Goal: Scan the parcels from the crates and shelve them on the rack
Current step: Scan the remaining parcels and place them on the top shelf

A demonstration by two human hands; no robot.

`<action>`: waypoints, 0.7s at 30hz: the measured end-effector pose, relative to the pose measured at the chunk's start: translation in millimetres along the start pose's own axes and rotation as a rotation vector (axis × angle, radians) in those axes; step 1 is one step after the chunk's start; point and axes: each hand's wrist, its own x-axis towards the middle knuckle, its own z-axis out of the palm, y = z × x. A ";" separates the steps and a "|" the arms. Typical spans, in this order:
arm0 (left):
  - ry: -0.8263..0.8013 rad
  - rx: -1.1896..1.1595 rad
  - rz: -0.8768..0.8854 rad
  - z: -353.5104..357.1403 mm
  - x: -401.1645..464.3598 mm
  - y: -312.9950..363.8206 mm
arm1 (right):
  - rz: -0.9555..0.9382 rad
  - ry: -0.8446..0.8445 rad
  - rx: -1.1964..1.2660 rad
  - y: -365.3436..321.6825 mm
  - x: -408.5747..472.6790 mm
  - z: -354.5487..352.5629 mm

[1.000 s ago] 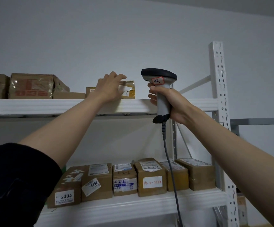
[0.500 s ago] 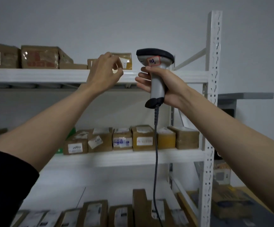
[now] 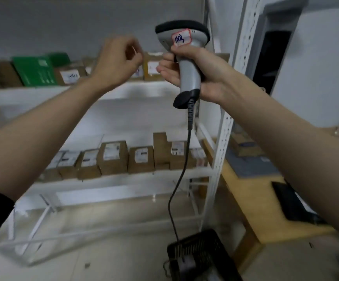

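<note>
Right hand round grey, black-capped scanner

A plain grey-white wall runs behind everything, evenly lit (no window shows). The floor is pale and glossy, with a tan wooden strip along its right side. At upper right a dark opening sits in a grey frame.

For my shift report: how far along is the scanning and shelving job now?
Done: many parcels already stand on the rack. In hand: right hand grips the scanner; left hand holds nothing. Left: the black crate below; its contents are unclear.
</note>
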 end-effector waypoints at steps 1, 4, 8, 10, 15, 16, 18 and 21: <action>-0.037 -0.022 -0.017 15.6 -16.3 0.6 | 0.025 0.033 0.002 13.7 -5.7 -14.1; -0.175 -0.076 -0.078 68.1 -65.9 2.7 | 0.139 0.055 0.023 58.6 -26.6 -62.4; -0.373 -0.180 -0.138 150.6 -129.8 7.3 | 0.280 0.244 -0.069 119.7 -63.7 -130.9; -0.491 -0.210 -0.213 193.8 -162.6 10.8 | 0.318 0.316 -0.030 151.5 -83.4 -160.9; -0.788 -0.318 -0.230 286.5 -249.2 17.3 | 0.420 0.493 0.076 239.7 -127.6 -229.6; -0.833 -0.335 -0.230 301.6 -265.9 18.1 | 0.450 0.508 0.114 257.4 -136.7 -240.9; -0.923 -0.360 -0.227 332.5 -298.9 18.9 | 0.512 0.520 0.186 293.6 -155.1 -262.8; -1.079 -0.399 -0.234 377.4 -344.9 17.2 | 0.591 0.675 0.202 348.8 -182.2 -295.1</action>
